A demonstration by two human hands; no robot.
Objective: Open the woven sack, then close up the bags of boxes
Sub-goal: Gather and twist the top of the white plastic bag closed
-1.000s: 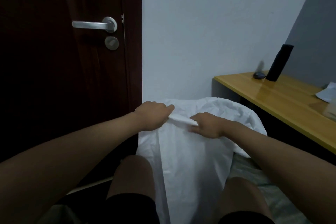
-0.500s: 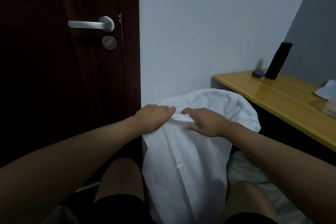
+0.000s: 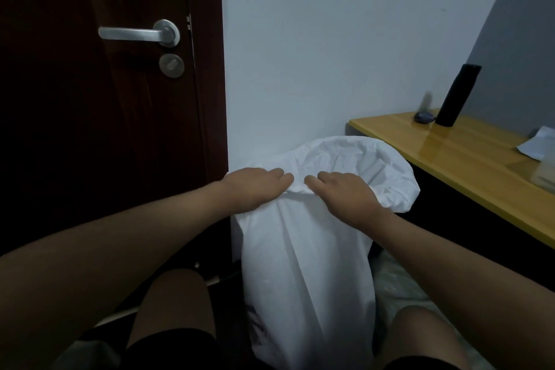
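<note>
Gripping the near rim of the woven sack [image 3: 306, 264] at frame centre, left hand [image 3: 258, 189] and right hand [image 3: 342, 195] both bunch fabric; uneven pull likely topples it.

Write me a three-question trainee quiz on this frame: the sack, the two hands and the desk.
1. True or false: both hands are on the near rim of the white woven sack.
2. Which thing stands upright on the wooden desk? A) a black cylindrical bottle B) a red mug C) a lamp
3. Where does the sack stand relative to the person's knees?

Key
1. True: the left hand and the right hand each grip the gathered near rim, close together.
2. A: the black bottle stands at the desk's far end.
3. Between them, upright, its mouth partly open.
</note>
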